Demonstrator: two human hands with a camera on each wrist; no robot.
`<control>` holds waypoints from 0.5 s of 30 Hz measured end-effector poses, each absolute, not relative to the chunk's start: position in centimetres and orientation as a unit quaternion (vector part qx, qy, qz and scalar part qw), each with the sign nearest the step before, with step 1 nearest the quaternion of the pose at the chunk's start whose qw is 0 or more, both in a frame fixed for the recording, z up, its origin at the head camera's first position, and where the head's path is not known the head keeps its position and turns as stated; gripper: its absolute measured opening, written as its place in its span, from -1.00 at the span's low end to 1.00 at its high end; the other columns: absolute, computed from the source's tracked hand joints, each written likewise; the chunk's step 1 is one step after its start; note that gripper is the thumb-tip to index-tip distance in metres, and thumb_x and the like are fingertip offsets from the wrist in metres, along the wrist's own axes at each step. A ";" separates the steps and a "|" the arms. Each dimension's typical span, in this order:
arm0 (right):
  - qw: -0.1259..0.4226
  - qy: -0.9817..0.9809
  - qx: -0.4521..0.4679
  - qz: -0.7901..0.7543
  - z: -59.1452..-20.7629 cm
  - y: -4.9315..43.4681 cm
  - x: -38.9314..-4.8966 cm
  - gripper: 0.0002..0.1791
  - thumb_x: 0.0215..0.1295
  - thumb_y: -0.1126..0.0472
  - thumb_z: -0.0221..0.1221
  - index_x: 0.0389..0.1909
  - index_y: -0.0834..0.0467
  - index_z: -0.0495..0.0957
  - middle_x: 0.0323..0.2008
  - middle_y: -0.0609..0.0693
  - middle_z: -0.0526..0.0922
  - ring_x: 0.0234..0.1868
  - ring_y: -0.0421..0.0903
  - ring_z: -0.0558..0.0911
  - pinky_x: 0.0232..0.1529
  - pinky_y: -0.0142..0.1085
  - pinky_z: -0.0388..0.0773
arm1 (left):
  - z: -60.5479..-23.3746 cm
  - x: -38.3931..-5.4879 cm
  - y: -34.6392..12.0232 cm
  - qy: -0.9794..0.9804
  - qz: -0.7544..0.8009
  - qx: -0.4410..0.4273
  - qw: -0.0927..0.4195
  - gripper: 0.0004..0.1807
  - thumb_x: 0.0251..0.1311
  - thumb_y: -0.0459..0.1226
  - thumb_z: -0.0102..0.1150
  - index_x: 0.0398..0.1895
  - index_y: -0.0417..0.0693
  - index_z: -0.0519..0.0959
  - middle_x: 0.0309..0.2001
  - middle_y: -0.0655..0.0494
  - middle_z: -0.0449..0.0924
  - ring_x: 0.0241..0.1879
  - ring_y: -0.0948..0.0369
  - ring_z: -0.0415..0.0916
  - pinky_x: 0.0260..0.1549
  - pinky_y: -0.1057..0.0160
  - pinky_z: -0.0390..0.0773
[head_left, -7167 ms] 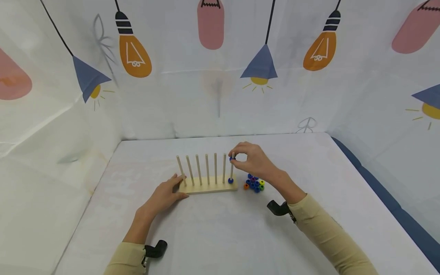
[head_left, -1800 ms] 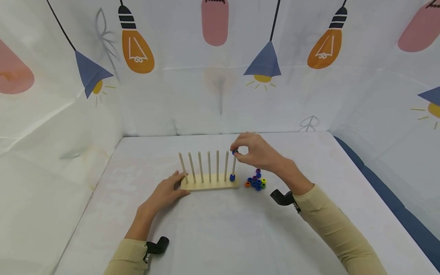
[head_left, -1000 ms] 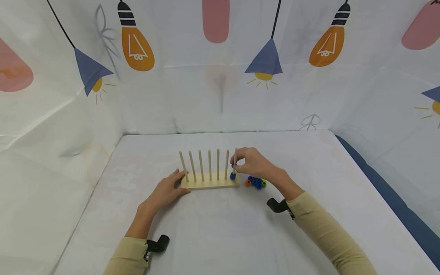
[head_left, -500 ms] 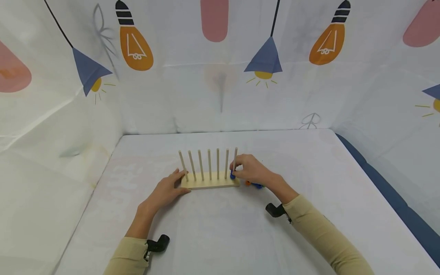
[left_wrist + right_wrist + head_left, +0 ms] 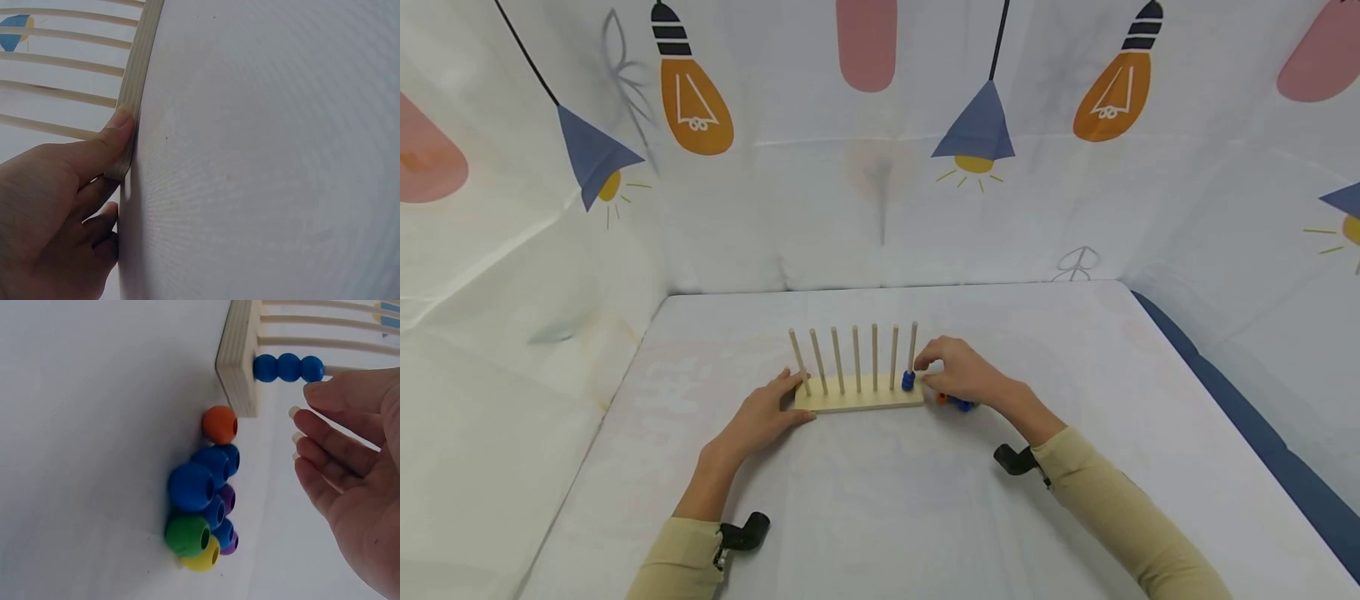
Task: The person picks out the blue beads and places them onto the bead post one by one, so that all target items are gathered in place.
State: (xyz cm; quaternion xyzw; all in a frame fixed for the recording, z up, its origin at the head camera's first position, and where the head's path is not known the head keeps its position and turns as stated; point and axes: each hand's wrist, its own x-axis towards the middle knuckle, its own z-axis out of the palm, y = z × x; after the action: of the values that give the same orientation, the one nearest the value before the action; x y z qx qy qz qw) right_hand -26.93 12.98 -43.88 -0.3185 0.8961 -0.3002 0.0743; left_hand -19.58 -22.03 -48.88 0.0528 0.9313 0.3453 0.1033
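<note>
A pale wooden peg stand (image 5: 857, 399) with a row of several upright pegs sits on the table. My left hand (image 5: 763, 418) grips its left end, the thumb along the front edge of the base, as the left wrist view also shows. On the rightmost peg, three blue beads (image 5: 289, 367) are stacked at the bottom against the base. Just right of that peg is my right hand (image 5: 964, 372), fingers loosely bent, thumb and fingertips parted with nothing between them. In the right wrist view its thumb (image 5: 328, 394) overlaps the peg just above the top bead.
Loose beads lie in a cluster right of the stand: an orange bead (image 5: 219, 425), several blue beads (image 5: 190, 486), a green bead (image 5: 186, 534), a yellow bead (image 5: 203, 557) and purple ones. In the head view my right hand partly covers them. A patterned white sheet (image 5: 880, 208) backs the white table.
My right hand has slid a blue bead down the rightmost peg onto those below, let it go and drawn slightly right. The left hand keeps its hold on the stand.
</note>
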 end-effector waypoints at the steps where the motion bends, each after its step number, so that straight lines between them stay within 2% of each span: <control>1: 0.074 0.897 -0.320 -0.294 -43.9 13.2 -26.9 -0.76 0.17 0.34 0.20 -0.16 0.16 0.73 -0.18 -0.02 0.73 -0.04 -0.03 0.63 0.02 -0.06 0.61 | -48.9 -19.6 -22.0 0.931 0.346 0.053 0.103 -0.09 0.19 0.03 0.34 0.55 0.04 0.17 0.58 -0.20 -0.06 0.55 -0.23 -0.06 0.43 -0.31 0.10; 9: 0.069 0.910 -0.335 -0.236 -44.0 14.3 -26.8 -0.78 0.15 0.40 0.22 -0.21 0.18 0.75 -0.23 -0.02 0.74 -0.04 0.03 0.61 0.04 -0.02 0.57 | -49.0 -19.6 -22.0 0.933 0.342 0.051 0.101 -0.10 0.19 0.04 0.34 0.54 0.04 0.19 0.58 -0.20 -0.05 0.54 -0.23 -0.05 0.43 -0.31 0.11; 15: 0.075 0.921 -0.326 -0.200 -44.4 15.1 -26.9 -0.79 0.14 0.40 0.26 -0.22 0.14 0.75 -0.23 -0.07 0.71 -0.05 -0.05 0.59 0.02 -0.08 0.58 | -49.0 -19.6 -21.9 0.934 0.339 0.049 0.101 -0.11 0.19 0.03 0.34 0.54 0.03 0.20 0.58 -0.21 -0.04 0.54 -0.23 -0.04 0.43 -0.31 0.10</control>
State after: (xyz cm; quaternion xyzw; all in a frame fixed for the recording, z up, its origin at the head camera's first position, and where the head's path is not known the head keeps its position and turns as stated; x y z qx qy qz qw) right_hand -26.91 15.13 -44.44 -0.3257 0.9210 -0.2000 0.0753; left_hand -19.61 -21.91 -48.96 0.0492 0.9341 0.3388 0.1008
